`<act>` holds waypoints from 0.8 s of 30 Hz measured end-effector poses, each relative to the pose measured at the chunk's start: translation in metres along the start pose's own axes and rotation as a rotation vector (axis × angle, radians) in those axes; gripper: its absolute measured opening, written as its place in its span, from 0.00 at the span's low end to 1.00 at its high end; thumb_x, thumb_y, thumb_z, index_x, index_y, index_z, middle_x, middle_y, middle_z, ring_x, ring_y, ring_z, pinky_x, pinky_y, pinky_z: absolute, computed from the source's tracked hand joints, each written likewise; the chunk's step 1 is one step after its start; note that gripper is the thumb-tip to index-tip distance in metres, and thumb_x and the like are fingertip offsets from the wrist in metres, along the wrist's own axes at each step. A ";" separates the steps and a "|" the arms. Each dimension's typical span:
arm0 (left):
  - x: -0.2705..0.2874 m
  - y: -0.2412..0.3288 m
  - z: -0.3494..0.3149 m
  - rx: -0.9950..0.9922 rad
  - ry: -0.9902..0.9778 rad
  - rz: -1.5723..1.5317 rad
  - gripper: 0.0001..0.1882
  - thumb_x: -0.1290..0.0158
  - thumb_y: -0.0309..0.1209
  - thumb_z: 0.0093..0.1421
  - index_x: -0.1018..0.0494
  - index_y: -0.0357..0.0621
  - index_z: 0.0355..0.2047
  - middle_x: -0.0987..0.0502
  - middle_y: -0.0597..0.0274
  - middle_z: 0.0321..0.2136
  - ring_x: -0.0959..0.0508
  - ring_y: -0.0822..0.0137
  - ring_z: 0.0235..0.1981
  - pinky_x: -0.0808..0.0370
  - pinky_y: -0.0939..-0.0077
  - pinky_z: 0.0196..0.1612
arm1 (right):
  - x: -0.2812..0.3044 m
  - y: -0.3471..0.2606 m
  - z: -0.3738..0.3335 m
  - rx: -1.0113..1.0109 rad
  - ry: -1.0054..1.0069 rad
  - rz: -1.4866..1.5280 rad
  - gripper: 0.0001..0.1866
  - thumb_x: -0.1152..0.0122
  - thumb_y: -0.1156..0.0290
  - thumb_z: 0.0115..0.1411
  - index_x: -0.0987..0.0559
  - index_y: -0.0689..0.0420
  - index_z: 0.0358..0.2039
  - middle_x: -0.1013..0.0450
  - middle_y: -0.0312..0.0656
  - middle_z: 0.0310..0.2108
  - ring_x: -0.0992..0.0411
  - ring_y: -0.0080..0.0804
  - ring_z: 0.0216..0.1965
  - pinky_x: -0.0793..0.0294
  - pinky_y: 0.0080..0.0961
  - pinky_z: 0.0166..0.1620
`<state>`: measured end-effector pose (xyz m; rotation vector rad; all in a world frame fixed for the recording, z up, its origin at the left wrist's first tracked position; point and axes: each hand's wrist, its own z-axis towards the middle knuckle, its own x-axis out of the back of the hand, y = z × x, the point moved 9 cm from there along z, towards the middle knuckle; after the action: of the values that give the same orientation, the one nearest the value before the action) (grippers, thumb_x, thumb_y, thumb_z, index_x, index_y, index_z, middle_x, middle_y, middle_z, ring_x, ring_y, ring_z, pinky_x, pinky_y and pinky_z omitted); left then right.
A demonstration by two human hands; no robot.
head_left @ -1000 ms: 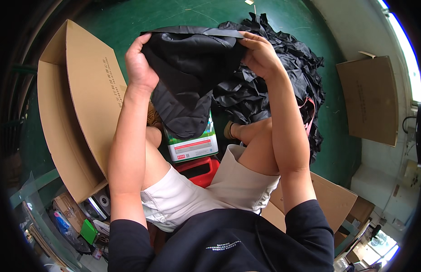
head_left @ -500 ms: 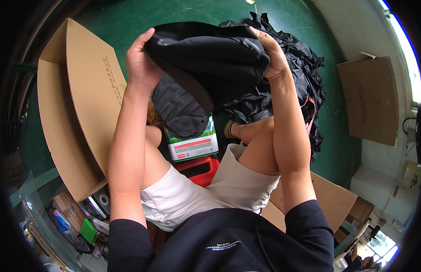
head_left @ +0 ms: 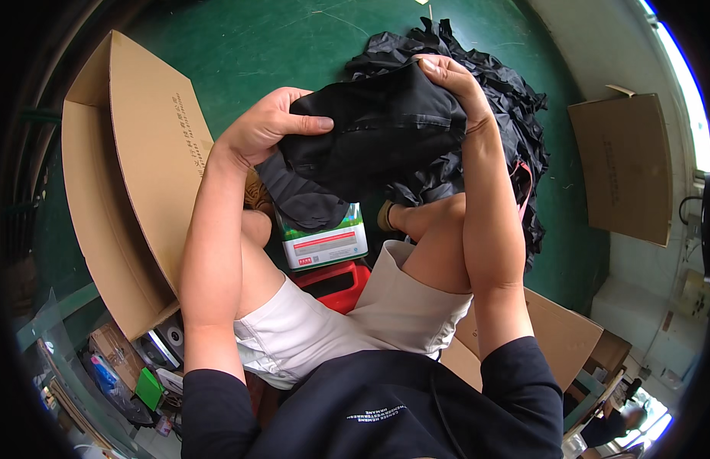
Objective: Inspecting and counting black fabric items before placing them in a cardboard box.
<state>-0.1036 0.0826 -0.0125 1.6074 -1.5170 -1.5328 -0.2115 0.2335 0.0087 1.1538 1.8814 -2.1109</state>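
Two bare hands hold one black fabric garment (head_left: 378, 138) up over the person's knees, in front of the chest. The left hand (head_left: 263, 126) is closed on its left edge, thumb laid flat across the cloth; the right hand (head_left: 450, 80) pinches the upper right corner from above, fingers curled over the fold. By the look of it, the step in hand is turning or folding the piece between the two grips, and the next move seems to call for both holds staying firm while the loose lower flap is brought round.

Behind it lies a heap of black fabric pieces (head_left: 508, 107) on the green floor (head_left: 263, 46). Under the garment stands a green and white printed carton (head_left: 324, 241) above a red plastic stool (head_left: 332, 283). A large flattened brown cardboard box (head_left: 133, 176) leans at the person's left.

Hidden: the garment's far side, its exact kind, and most fingers of both hands behind the cloth.
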 end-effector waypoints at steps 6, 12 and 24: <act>0.014 0.026 -0.008 -0.337 0.005 -0.318 0.16 0.45 0.31 0.64 0.28 0.31 0.47 0.19 0.56 0.40 0.19 0.70 0.37 0.22 0.78 0.45 | -0.008 -0.005 -0.012 0.055 -0.250 -0.069 0.16 0.29 0.63 0.53 0.20 0.65 0.31 0.22 0.36 0.28 0.27 0.19 0.24 0.27 0.16 0.32; 0.018 0.036 -0.013 -0.457 -0.111 -0.547 0.16 0.54 0.34 0.69 0.28 0.33 0.48 0.20 0.54 0.41 0.19 0.67 0.41 0.22 0.74 0.48 | -0.019 -0.014 -0.018 0.211 -0.272 0.038 0.24 0.30 0.64 0.50 0.23 0.70 0.40 0.21 0.45 0.35 0.22 0.32 0.34 0.24 0.27 0.44; 0.038 0.038 -0.008 -0.541 -0.146 -0.676 0.18 0.59 0.36 0.71 0.27 0.36 0.49 0.21 0.52 0.46 0.20 0.60 0.47 0.24 0.67 0.52 | 0.003 -0.024 -0.013 0.340 -0.084 0.421 0.23 0.44 0.59 0.64 0.28 0.66 0.51 0.23 0.50 0.43 0.22 0.36 0.41 0.21 0.33 0.48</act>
<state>-0.1199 0.0352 0.0078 1.7652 -0.5133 -2.2060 -0.2203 0.2515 0.0273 1.3514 1.1397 -2.2285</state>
